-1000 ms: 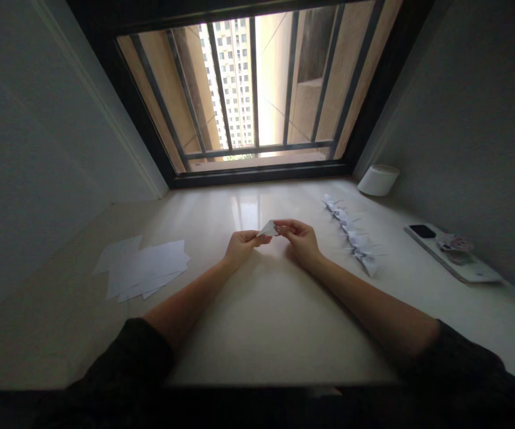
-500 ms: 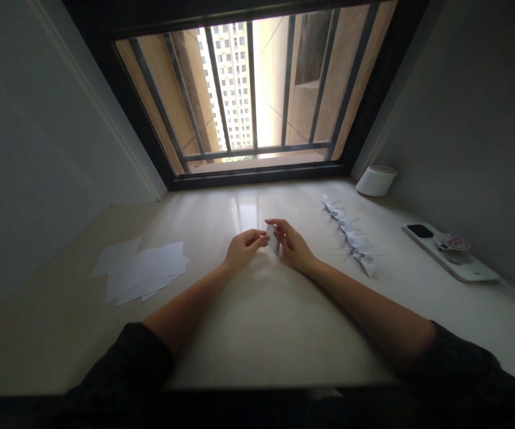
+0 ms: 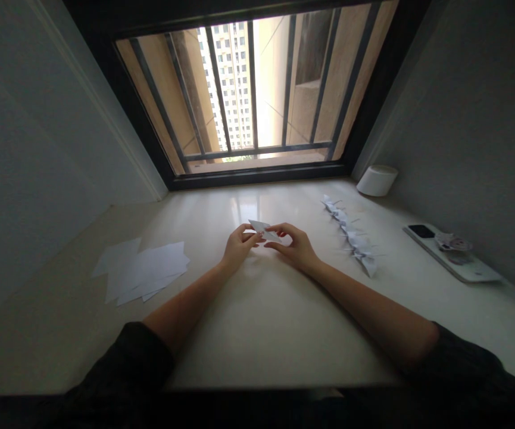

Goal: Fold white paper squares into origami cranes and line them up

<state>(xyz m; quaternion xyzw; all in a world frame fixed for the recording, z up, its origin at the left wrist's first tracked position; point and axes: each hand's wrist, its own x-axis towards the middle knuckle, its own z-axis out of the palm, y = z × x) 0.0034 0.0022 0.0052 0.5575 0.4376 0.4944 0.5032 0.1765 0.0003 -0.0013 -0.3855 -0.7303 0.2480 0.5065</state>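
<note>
Between my two hands, a little above the pale sill, is a small folded piece of white paper (image 3: 259, 226) with pointed corners. My left hand (image 3: 239, 244) pinches its left part between thumb and fingers. From the other side my right hand (image 3: 298, 245) has its fingertips on the paper's right part, with the thumb lower and a gap showing inside the grip. To the right lies a row of several folded white paper figures (image 3: 350, 234) with thin points sticking out. Loose white paper sheets (image 3: 150, 268) lie overlapping on the left.
A phone (image 3: 456, 256) with a grip or charm on its back lies at the right by the wall. A white rounded object (image 3: 377, 181) stands in the back right corner. Behind the sill (image 3: 279, 333) is a dark-framed, barred window (image 3: 257, 174).
The folded paper has turned from nearly upright to a flatter, slanted position and shifted slightly left. My right hand's fingers have opened wider around its right side.
</note>
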